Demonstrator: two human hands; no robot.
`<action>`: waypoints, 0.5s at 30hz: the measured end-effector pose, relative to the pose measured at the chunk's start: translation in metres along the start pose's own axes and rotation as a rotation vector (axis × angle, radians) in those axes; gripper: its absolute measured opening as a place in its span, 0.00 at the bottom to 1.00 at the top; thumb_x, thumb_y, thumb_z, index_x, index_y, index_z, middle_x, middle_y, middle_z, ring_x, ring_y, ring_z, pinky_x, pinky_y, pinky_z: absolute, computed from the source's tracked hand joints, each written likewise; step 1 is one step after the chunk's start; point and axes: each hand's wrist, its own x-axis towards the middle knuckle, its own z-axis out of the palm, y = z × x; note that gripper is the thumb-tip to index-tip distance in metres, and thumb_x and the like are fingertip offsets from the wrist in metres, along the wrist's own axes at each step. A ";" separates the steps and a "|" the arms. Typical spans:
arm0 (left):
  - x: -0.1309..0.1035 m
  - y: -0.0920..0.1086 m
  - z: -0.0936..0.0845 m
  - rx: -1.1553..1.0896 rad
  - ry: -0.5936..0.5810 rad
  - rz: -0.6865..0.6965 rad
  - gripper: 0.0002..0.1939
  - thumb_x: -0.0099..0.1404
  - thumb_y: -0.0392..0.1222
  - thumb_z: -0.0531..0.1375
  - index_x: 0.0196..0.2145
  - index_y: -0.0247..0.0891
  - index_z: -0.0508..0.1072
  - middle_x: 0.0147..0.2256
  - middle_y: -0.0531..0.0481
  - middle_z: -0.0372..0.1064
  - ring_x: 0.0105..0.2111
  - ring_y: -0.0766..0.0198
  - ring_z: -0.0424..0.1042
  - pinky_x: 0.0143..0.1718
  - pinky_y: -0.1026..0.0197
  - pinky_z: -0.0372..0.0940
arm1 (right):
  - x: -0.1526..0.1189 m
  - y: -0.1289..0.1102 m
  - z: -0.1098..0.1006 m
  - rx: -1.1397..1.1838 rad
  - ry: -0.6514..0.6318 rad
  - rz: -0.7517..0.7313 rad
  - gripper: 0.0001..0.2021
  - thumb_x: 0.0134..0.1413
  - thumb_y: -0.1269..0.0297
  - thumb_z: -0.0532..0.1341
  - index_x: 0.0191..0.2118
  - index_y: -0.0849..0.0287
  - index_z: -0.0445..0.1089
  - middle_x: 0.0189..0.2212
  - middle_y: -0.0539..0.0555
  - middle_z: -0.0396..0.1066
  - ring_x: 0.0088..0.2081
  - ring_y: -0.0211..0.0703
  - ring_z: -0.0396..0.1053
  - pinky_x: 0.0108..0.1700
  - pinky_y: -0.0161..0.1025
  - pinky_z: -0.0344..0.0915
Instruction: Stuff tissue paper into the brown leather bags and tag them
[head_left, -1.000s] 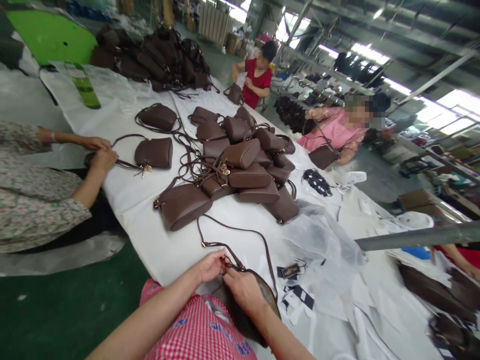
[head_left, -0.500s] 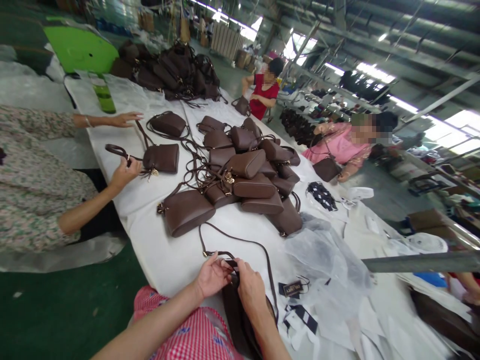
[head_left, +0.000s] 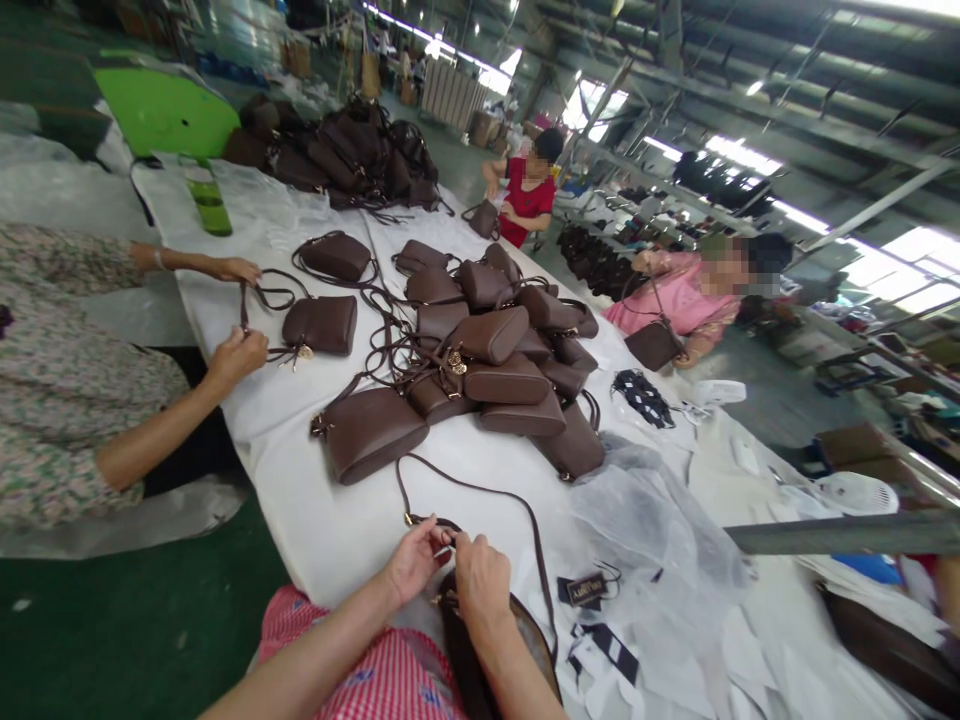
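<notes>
A dark brown handbag [head_left: 469, 655] lies at the table's near edge, partly hidden under my right forearm. Its long thin strap [head_left: 517, 497] loops out over the white table. My left hand [head_left: 416, 562] pinches the strap close to a small gold fitting. Just beside it, my right hand [head_left: 482, 580] is closed on the same strap, above the bag's top. The fingertips of both hands nearly meet. Beyond them, several finished-looking brown handbags [head_left: 491, 335] are heaped with tangled straps, and one bag [head_left: 375, 430] sits nearest to my hands.
At left, a co-worker's hands [head_left: 238, 355] hold the strap of another brown bag [head_left: 321, 325]. Right of my hands are black tags [head_left: 589, 588], clear plastic [head_left: 652, 520] and a metal bar [head_left: 840, 533]. A green bottle [head_left: 210, 205] stands farther back. Two other people work across the table.
My hands have shifted slightly, with my right hand now closed more tightly by my left fingertips. The co-worker at left has brought both hands closer together on a strap.
</notes>
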 end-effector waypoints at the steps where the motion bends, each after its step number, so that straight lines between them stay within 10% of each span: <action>1: -0.001 0.003 0.001 0.085 -0.023 0.010 0.17 0.58 0.52 0.62 0.21 0.35 0.73 0.31 0.47 0.73 0.35 0.60 0.70 0.38 0.60 0.63 | 0.001 0.002 0.001 0.000 -0.007 0.000 0.15 0.60 0.79 0.48 0.42 0.63 0.70 0.35 0.65 0.73 0.37 0.53 0.76 0.37 0.45 0.70; 9: 0.002 0.001 0.001 0.727 -0.052 0.069 0.09 0.43 0.28 0.61 0.25 0.37 0.72 0.26 0.54 0.68 0.32 0.61 0.67 0.39 0.61 0.60 | -0.010 0.039 0.007 0.111 -0.058 -0.058 0.13 0.55 0.73 0.58 0.46 0.57 0.68 0.38 0.57 0.75 0.41 0.47 0.74 0.39 0.37 0.66; 15: -0.022 0.055 -0.056 1.054 0.063 0.041 0.08 0.44 0.27 0.56 0.19 0.39 0.64 0.24 0.55 0.61 0.36 0.58 0.64 0.40 0.60 0.55 | -0.052 0.077 0.037 0.237 -0.114 0.094 0.35 0.47 0.68 0.63 0.62 0.57 0.54 0.49 0.61 0.70 0.48 0.54 0.70 0.44 0.43 0.64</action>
